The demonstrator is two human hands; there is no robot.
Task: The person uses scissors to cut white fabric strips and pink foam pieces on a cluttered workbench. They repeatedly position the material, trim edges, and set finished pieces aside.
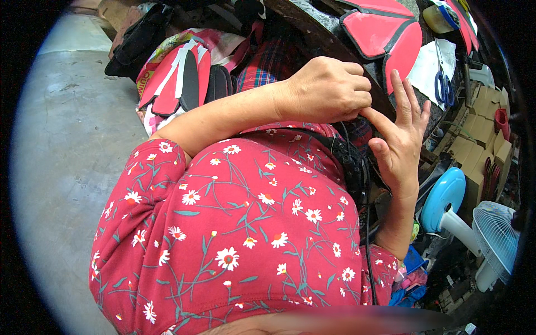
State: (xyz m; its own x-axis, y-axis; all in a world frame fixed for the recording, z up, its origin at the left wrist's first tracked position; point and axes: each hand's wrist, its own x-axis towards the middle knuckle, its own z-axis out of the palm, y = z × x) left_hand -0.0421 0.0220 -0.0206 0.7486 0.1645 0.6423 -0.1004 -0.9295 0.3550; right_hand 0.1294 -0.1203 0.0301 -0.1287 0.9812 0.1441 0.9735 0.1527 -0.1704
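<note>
Left hand [326,89] was up at the dark bench edge [312,28], curled into a tight fist, thumb and fingers pinched together. Whatever sat inside that pinch was hidden by the knuckles, so I could not tell what it was. The right hand [399,139] was wide open with its fingers spread and held nothing. Its index fingertip touched the left fist at the pinch.

A thin black cord [367,240] ran up the front of the red floral dress [240,223] toward the two hands, and its top end disappeared under the fist. The cord looked like the thing being worked, and it lay between lap and bench, right against the body.

My read on progress was early to middle. The fingers were busy at one small spot and nothing had been laid out as finished in front of them. Red pieces with black edging [379,28] lay on the bench just past the fist, untouched by either hand. More red and black pieces [178,72] were heaped off to the left, well clear. Blue-handled scissors [445,89] rested on a white sheet [427,64] beyond the right fingers, near but not picked up, so any cutting was probably not yet done.

A blue fan [444,195] and a white fan [497,234] stood on the right, with cardboard boxes [480,128] behind them.
</note>
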